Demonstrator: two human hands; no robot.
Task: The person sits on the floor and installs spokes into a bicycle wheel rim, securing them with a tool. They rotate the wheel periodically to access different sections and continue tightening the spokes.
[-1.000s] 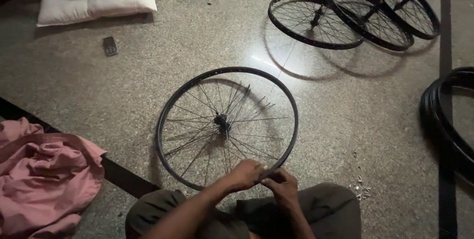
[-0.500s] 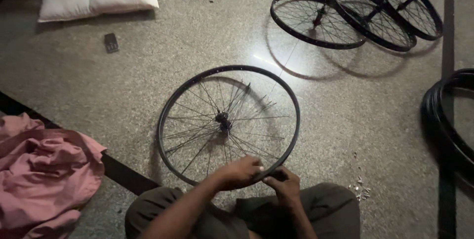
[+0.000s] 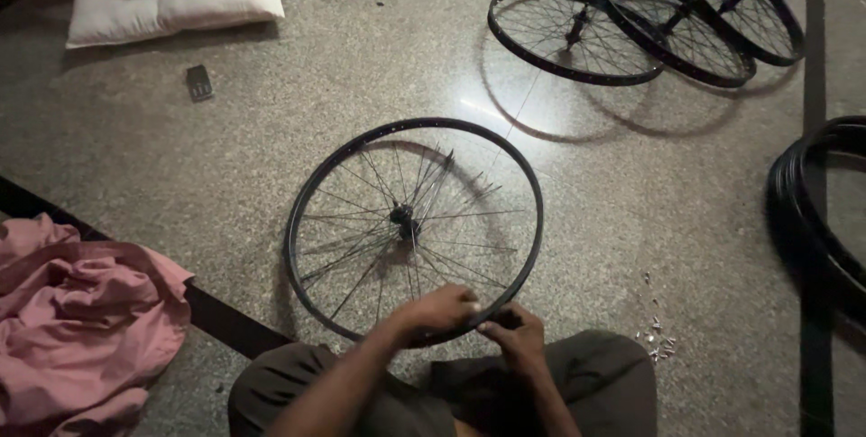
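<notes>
A black bicycle wheel rim (image 3: 311, 186) with thin spokes and a dark hub (image 3: 403, 218) lies nearly flat on the speckled floor in front of my knees. My left hand (image 3: 439, 309) is curled over the near edge of the rim, fingers closed on it. My right hand (image 3: 512, 329) sits just beside it at the same spot of the rim, fingertips pinched together on something too small to make out. Several spokes near the top hang loose and uneven.
Three more spoked wheels (image 3: 577, 36) overlap at the back right. Black tyres (image 3: 812, 220) lie at the right edge. Small metal nipples (image 3: 656, 333) are scattered by my right knee. Pink cloth (image 3: 81, 329) lies left; a white pillow (image 3: 171, 4) and a small dark device (image 3: 198, 82) lie farther back.
My left hand has shifted slightly along the near rim toward my right hand; the wheel has barely moved.
</notes>
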